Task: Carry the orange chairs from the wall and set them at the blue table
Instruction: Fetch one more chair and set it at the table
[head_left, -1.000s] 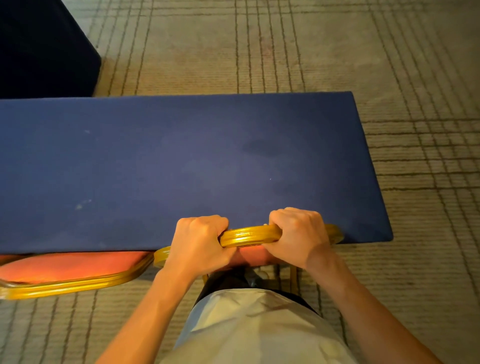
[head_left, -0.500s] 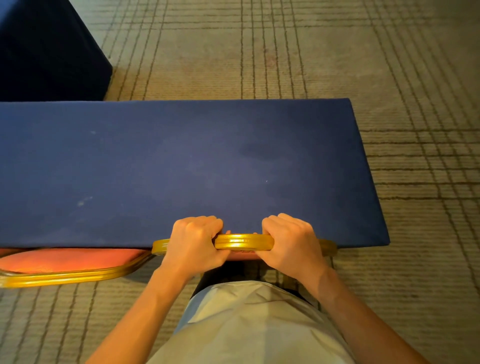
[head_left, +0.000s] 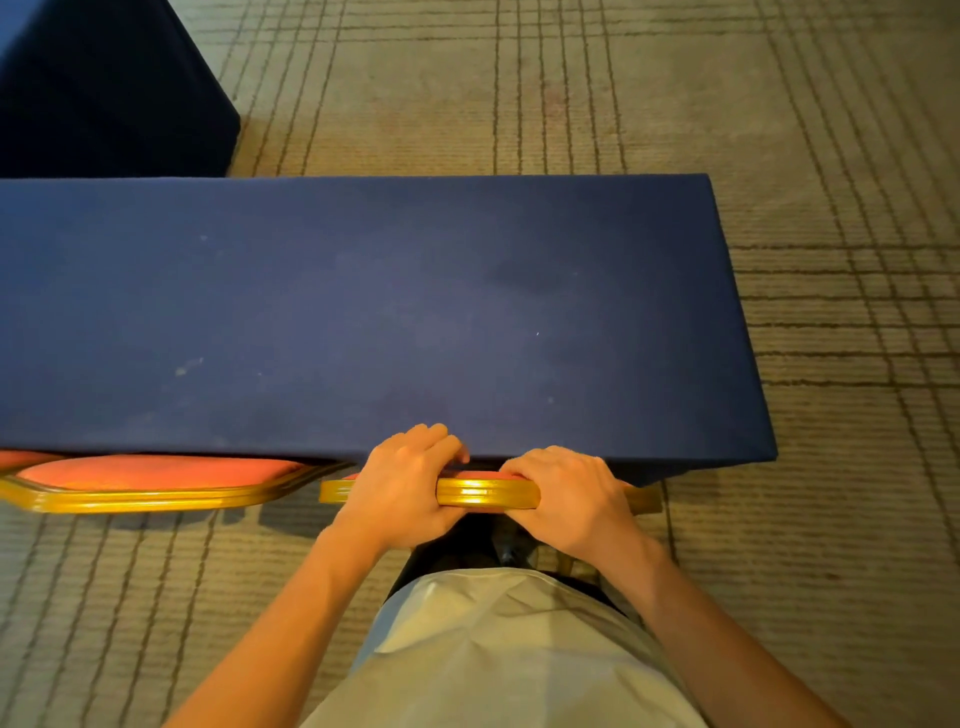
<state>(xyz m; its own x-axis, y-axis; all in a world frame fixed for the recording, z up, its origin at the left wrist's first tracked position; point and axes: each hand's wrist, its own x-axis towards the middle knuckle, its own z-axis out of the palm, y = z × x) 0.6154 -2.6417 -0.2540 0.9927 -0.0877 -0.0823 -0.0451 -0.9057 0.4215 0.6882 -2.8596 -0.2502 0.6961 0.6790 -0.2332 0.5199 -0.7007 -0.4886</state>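
You stand in a banquet or conference hall: grid-lined beige carpet (head_left: 571, 93), navy cloth-draped long surface (head_left: 363, 312), gold-framed orange-cushioned banquet chairs (head_left: 156, 475).

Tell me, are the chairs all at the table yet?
One orange chair already sits tucked under the blue table. The left hand and right hand grip the gold back of a second chair, pushed up to the table's edge. To do: letting go. Any chairs waiting at the wall are out of view.
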